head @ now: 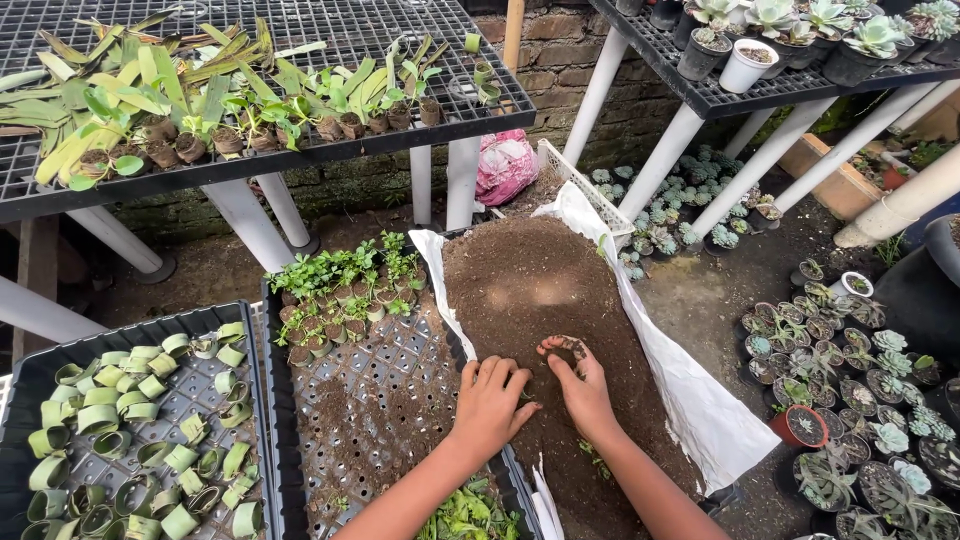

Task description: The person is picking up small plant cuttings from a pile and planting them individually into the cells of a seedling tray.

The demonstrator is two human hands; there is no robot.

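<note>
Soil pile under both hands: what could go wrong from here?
1. The soil pile lies on a white sheet sloping toward the floor; scooping may push soil off its edge.
2. The left hand rests at the rim of the black tray; a sweep could scatter soil across it or knock the seedlings.
3. The right hand is partly dug in; its grip is hidden.

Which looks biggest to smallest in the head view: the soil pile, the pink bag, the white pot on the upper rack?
1. soil pile
2. pink bag
3. white pot
The bag and pot sit farther from the camera, so true sizes stay unsure.
</note>
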